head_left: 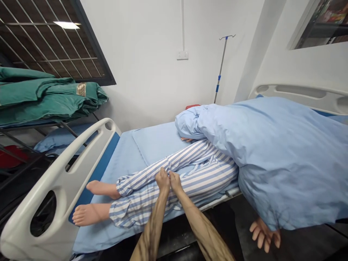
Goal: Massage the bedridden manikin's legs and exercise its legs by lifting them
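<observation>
Blue-and-white striped pajama trousers on legs, apparently mannequin's, stretched side by side; cuffs above bare feet.

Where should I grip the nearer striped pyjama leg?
Probably take the nearer striped pyjama leg just above its cuff, coming from the near side of the bed: that stretch lies straight and uncovered on the blue mattress, with the bare foot beyond it.

Bed footboard = smooth glossy plastic, pyjama trousers = matt cloth, IV pole = metal.
</observation>
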Tool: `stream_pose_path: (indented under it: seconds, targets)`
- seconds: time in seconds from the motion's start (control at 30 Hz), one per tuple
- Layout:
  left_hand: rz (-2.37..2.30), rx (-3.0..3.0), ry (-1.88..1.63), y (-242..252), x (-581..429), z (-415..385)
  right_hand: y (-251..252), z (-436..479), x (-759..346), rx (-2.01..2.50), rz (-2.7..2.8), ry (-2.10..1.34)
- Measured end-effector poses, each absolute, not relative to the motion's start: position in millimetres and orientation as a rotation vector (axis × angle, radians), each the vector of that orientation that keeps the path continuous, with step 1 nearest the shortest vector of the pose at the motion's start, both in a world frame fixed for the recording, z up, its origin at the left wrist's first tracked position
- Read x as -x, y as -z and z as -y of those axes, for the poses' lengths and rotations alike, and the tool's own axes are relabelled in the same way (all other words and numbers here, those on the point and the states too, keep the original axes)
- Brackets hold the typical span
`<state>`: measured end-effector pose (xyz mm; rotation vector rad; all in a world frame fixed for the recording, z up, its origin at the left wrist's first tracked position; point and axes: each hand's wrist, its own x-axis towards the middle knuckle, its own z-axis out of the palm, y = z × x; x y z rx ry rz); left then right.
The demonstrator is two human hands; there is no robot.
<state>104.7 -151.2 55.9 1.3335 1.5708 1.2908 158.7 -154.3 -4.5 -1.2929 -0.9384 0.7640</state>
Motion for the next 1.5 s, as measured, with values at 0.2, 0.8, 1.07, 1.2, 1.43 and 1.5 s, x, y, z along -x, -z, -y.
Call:
stream_pose_path:
  seconds: [0.2,0.8,1.07,1.2,1.43,1.5]
  targets:
    - [-1.652,-1.498,-1.134,-7,-100,161,5,152,-160,1.352,0.854,-0.79]
    - [-1.627,-1.657,-1.074,-11,-103,159,-88,161,-197,1.304,1.318,-0.508]
    - [-1.623,-1.654,-1.029,-5,-105,159,2,173,-196,1.706,1.508,-0.473]
    - [-1.614,-1.656,-0.996,-5,-106,159,0,169,-198,1.652,1.45,-0.52]
    - [-1.395,-1.494,-1.23,-44,-117,154,4,159,-202,1.407,1.162,-0.584]
    - [-1.293,-1.519,-1.276,-68,-125,153,5,157,-203,1.355,1.089,-0.616]
